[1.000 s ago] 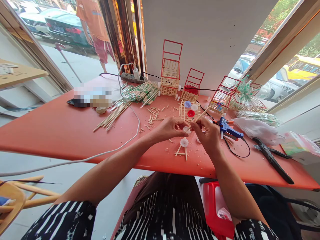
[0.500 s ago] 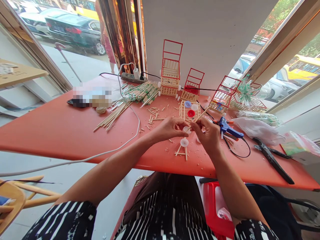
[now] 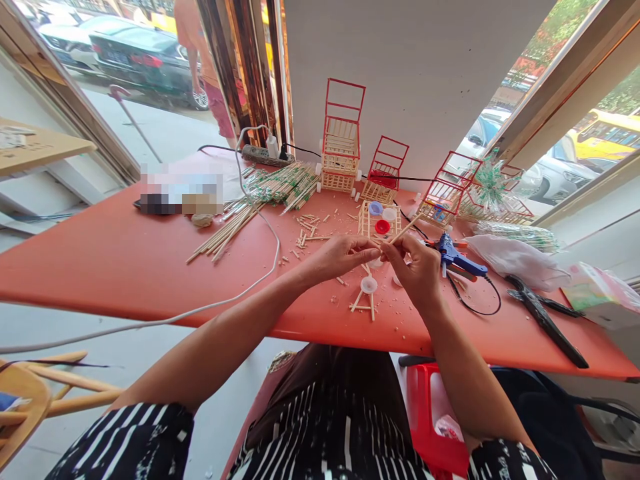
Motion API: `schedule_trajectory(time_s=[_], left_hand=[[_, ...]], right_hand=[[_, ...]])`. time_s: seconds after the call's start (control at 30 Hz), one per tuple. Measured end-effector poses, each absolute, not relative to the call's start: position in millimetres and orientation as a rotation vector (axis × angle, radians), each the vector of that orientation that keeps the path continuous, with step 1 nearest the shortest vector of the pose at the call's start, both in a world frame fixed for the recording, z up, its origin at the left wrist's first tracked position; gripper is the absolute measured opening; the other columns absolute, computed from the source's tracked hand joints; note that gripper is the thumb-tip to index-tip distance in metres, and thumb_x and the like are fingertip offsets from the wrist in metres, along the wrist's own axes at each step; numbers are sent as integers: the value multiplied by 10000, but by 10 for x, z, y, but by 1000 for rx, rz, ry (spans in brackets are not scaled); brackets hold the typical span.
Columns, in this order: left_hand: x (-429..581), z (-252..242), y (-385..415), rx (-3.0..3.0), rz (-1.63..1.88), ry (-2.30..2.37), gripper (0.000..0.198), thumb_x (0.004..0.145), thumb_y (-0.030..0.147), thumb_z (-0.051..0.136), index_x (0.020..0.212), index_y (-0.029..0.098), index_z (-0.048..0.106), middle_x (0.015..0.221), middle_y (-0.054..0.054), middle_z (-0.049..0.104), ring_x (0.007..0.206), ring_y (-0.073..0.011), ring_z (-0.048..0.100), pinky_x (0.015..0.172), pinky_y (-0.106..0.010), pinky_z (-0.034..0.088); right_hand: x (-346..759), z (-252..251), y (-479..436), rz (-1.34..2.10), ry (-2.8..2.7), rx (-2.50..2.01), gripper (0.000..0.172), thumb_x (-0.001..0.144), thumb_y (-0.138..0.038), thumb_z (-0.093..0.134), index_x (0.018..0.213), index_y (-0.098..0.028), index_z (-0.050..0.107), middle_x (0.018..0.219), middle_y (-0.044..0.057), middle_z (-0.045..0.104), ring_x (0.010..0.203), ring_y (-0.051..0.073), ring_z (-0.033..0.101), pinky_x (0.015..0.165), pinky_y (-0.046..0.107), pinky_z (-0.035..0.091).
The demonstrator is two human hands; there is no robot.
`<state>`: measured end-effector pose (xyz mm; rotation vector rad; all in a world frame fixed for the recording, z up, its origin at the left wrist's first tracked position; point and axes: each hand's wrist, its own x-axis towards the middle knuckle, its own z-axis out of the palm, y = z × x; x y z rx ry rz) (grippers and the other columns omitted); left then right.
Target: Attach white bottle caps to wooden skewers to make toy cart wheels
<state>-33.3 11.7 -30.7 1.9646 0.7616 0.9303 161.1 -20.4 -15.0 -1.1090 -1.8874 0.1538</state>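
My right hand [image 3: 416, 263] pinches a thin wooden stick [image 3: 409, 225] that slants up and away to the right. My left hand [image 3: 350, 255] is closed at the stick's lower end, its fingertips meeting those of the right; the end itself is hidden. Just below the hands, a white plastic cup [image 3: 369, 285] sits on a small frame of short sticks [image 3: 372, 309] on the table. Another pale cup [image 3: 376, 263] is partly covered by my fingers. Beyond them lies a stick rack [image 3: 367, 230] with a red cup [image 3: 383, 227] and a blue cup [image 3: 375, 209].
A blue glue gun [image 3: 463, 260] lies right of my hand, with black cutters [image 3: 545, 320] farther right. Stick carts, one tall [image 3: 341, 143], stand along the wall. Bundled sticks [image 3: 287, 187] and cut bits [image 3: 310, 227] lie left of centre. A white cable [image 3: 277, 257] crosses the red table [image 3: 125, 253].
My left fingers have closed together and moved slightly right, to the stick's lower end and over the pale cup. My right hand stays nearly still. A person outside the window has moved.
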Motion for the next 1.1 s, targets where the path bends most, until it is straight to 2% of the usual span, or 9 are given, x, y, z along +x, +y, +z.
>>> schedule_trajectory(time_s=[0.07,0.13,0.3,0.4,0.5,0.83,1.1], left_hand=[[-338,-319,145,2004,969,819,502,990,529,460,952,124,753,778,-17,688,732,-151,612,676,-249,424],[-347,-322,159,2009,999,838,519,995,528,439,938,121,755,759,-15,681,714,-148,607,665,-247,423],[-353,-302,116,1921,945,788,421,906,511,638,1065,142,764,978,-59,768,879,-180,678,792,-272,501],[-348,-318,107,1927,923,802,383,816,400,763,1109,153,757,1041,-67,777,901,-182,678,798,-282,516],[-346,-337,123,1950,930,771,331,798,297,768,1102,167,761,1075,-57,779,882,-167,676,801,-282,526],[-339,-273,87,1942,970,724,210,800,228,742,995,161,780,884,-16,755,807,-145,658,765,-253,509],[-350,-325,121,1925,936,763,258,790,294,752,1007,154,766,910,-28,755,795,-151,646,749,-266,492]], right_hand=[[1613,-147,-209,175,-1887,-1112,272,974,-387,641,761,-219,644,678,-18,714,590,126,578,619,254,430],[1614,-145,-209,187,-1888,-1112,270,978,-393,640,770,-221,647,687,-19,723,595,126,586,624,253,435],[1615,-144,-200,149,-1896,-1118,273,974,-394,639,767,-217,653,683,-14,710,595,129,572,623,260,426],[1612,-140,-201,143,-1894,-1120,271,973,-381,636,760,-214,648,677,-14,703,593,128,570,623,260,423],[1610,-137,-205,146,-1891,-1119,268,974,-378,635,764,-212,651,678,-13,706,594,128,576,622,259,421],[1607,-134,-210,138,-1889,-1120,272,972,-390,633,764,-216,652,669,-14,712,589,132,586,621,262,429],[1603,-134,-208,142,-1885,-1124,272,970,-410,622,771,-227,653,683,-3,715,602,146,601,625,281,447]])
